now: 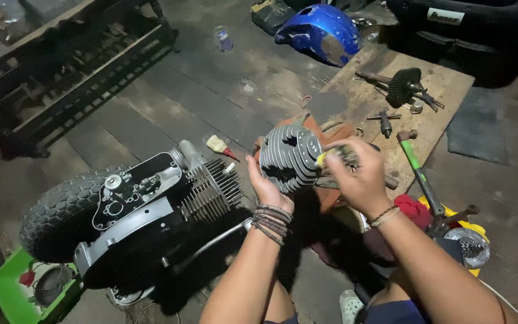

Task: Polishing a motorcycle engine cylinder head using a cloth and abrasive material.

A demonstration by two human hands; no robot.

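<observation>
Engine with wheel (pixel 139 204) left on floor (pixel 211 102); board (pixel 445 84) right, gear (pixel 404 86) on far end; tank (pixel 319 31) behind board.

dim room | light from head, centre bright | corners dark | slight blur

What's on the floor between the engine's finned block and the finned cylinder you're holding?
In the head view, a small cream bottle with a red tip lies between the engine and the cylinder held by the left hand.
</observation>
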